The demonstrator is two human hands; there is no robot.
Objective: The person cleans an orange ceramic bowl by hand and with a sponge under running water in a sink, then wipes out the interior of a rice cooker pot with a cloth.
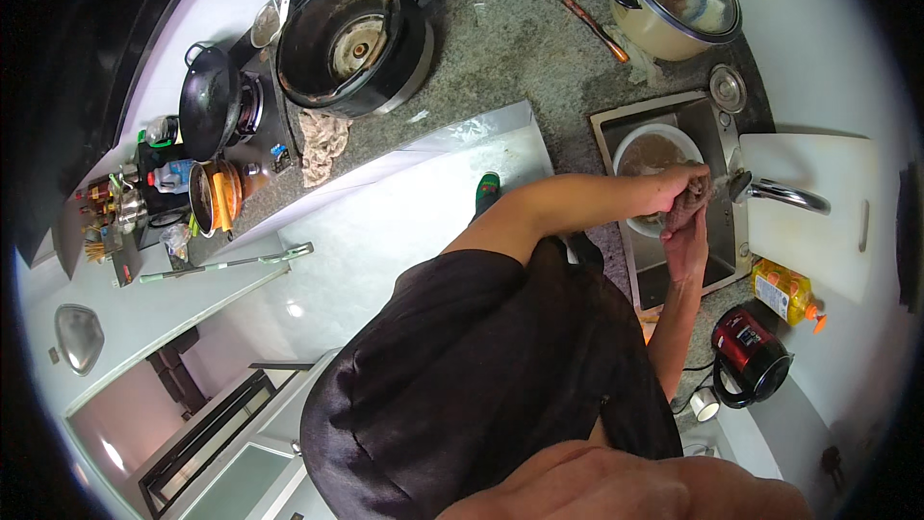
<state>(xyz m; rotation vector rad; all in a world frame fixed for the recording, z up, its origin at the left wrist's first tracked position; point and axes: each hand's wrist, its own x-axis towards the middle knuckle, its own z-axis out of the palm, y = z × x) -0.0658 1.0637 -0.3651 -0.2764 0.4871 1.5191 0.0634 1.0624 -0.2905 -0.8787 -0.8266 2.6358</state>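
A wrung-up brown cloth is gripped between both of my hands over the sink. My left hand closes on its upper end, and my right hand holds the lower end with the fingers partly hidden. Beneath them is a white basin of murky brownish water, standing in the stainless steel sink. The cloth and my hands cover part of the basin's right side. Just right of the hands, a chrome faucet rises from the sink's rim.
Beyond the faucet leans a white cutting board. Nearby stand a yellow pump bottle, a red-black electric kettle and a white mug. A lidded electric pot, a spatula, a black cooker and a wok line the counter.
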